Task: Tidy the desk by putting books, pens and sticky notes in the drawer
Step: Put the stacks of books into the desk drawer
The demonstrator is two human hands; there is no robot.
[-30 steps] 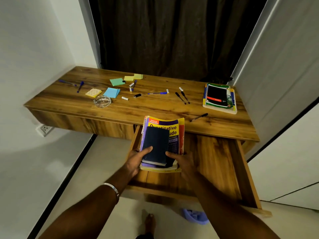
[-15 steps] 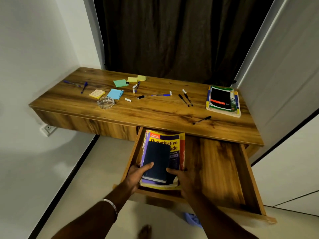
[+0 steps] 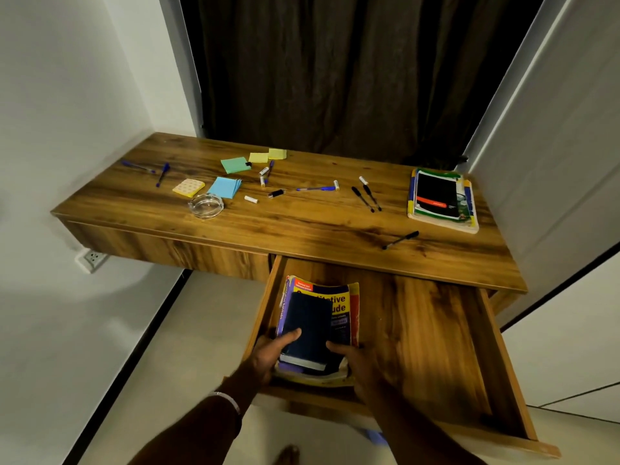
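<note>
Both hands set books into the drawer's left end.

Left hand (image 3: 273, 355) and right hand (image 3: 357, 362) clamp the book pile (image 3: 317, 330) inside the drawer (image 3: 436, 347); its long side points toward the desk (image 3: 302, 226).

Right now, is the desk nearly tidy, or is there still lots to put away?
Still lots. The drawer is open, and the left hand and right hand are setting a stack of books into its left side. On the desk remain another book pile, the scattered pens and the sticky notes.
</note>
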